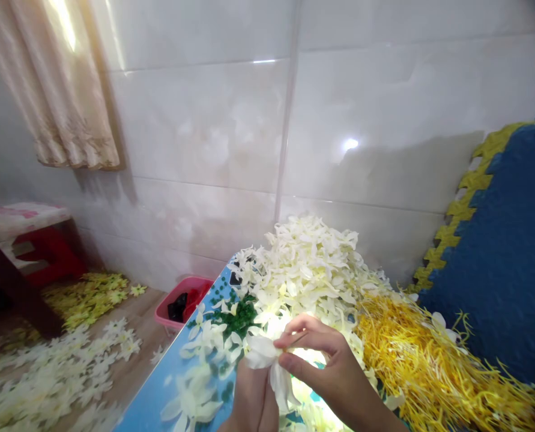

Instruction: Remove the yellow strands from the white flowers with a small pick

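Observation:
My right hand (321, 354) is closed in a pinch on a thin yellowish piece, its fingertips against a white petal flower (262, 353) at the lower middle. Below the flower is my left hand (254, 393), its fingers mostly hidden behind the petals; it is at the flower's underside. Behind both hands a large heap of white petals (312, 264) covers the blue table (152, 384). Small green pieces (240, 318) lie left of the heap, among loose white flowers (193, 399). Yellow strands (411, 354) are piled on the right.
A pink basin (163, 315) with black and red bags stands left of the table. White flowers (55, 372) and yellow flowers (87, 300) lie on the floor near a red stool (53, 255). A blue mat (510, 252) leans at the right; a tiled wall (204, 132) is behind.

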`<state>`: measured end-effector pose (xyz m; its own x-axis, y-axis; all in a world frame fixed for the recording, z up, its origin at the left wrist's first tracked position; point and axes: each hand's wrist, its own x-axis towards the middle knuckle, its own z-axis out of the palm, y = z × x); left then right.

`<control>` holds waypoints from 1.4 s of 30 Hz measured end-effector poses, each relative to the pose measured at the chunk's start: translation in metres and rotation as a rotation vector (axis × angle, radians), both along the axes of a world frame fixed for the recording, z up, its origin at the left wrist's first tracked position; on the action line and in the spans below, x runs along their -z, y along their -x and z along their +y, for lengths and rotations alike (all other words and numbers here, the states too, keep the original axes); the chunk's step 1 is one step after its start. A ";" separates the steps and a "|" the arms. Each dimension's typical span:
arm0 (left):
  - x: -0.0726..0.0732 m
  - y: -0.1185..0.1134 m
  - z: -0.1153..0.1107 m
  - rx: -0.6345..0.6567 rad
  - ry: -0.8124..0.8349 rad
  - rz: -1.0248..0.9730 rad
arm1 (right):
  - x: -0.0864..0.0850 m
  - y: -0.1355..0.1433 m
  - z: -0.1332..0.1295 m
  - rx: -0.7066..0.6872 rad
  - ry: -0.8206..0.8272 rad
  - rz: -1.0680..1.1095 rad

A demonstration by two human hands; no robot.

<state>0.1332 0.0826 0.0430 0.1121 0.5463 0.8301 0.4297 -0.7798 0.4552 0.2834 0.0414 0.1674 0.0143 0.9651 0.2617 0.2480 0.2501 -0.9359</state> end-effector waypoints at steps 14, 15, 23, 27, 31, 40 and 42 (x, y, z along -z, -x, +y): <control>-0.006 -0.014 -0.012 -0.157 -0.203 0.075 | -0.010 -0.045 0.021 0.282 -0.063 -0.061; -0.008 -0.015 -0.012 -0.152 -0.199 0.077 | -0.012 -0.055 0.032 0.437 -0.073 -0.227; -0.009 -0.013 -0.004 -0.078 -0.158 -0.007 | -0.006 -0.078 0.094 0.657 0.048 -0.625; -0.015 -0.011 0.000 0.013 -0.070 -0.042 | -0.007 -0.077 0.089 0.671 0.063 -0.679; -0.022 -0.011 0.003 0.046 -0.062 -0.054 | -0.008 -0.081 0.084 0.700 0.065 -0.686; -0.033 -0.012 0.008 0.147 0.022 -0.058 | 0.007 -0.075 0.093 0.678 0.079 -0.519; -0.031 -0.011 0.010 0.133 0.024 -0.061 | 0.002 -0.077 0.089 0.667 0.058 -0.376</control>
